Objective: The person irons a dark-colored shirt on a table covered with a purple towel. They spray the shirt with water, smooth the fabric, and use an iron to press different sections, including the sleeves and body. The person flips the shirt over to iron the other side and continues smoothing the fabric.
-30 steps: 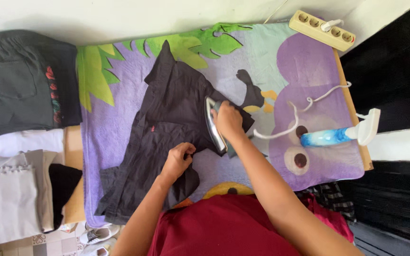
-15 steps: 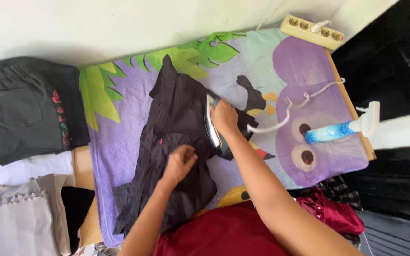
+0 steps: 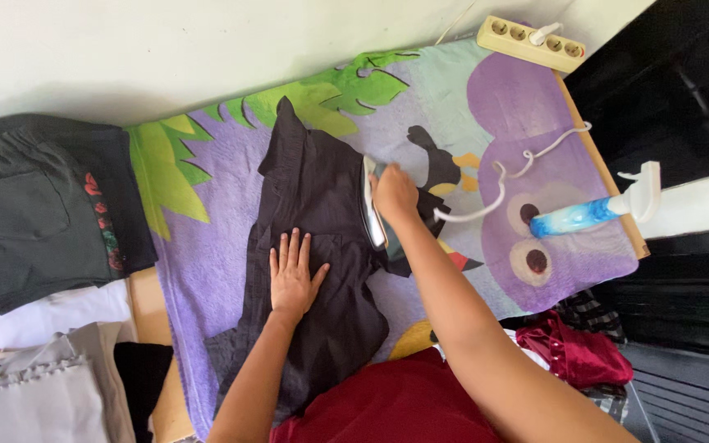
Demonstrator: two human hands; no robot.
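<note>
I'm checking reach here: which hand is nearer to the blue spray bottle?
Right. The right hand grips the iron, closer to the spray bottle; the left hand lies flat on the dark shirt, farther away.

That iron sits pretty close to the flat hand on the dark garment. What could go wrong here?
1. The left hand lies flat on the black crumpled garment, near the metal-soled iron gripped by the right hand; a slip might burn the fingers.
2. The white cord loops loosely across the purple cartoon blanket beside the blue spray bottle; it could snag and knock the bottle.
</note>
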